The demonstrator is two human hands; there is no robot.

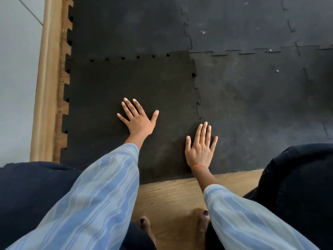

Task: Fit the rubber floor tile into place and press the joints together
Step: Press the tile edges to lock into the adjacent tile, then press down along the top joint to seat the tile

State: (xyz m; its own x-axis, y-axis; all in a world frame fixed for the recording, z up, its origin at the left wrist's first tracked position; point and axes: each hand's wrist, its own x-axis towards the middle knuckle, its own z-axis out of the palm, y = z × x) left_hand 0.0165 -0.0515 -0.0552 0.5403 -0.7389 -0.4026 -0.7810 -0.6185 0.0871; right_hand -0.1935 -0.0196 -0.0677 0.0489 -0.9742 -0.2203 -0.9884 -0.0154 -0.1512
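A black rubber floor tile [126, 82] with jigsaw edges lies flat on the wooden floor, among other dark tiles. My left hand [137, 118] rests palm down on the tile's middle, fingers spread. My right hand [201, 147] lies flat near the tile's right edge, fingertips at the lower end of the toothed joint [197, 100] with the neighbouring tile [252, 105]. Small gaps show along the far joint [129, 57] and at one spot of the right joint. Neither hand holds anything.
More joined black tiles [135, 24] cover the floor ahead and to the right. Bare wooden floor [171, 195] shows near me, with my knees at both sides and toes below. A wooden skirting [46, 78] and white wall run along the left.
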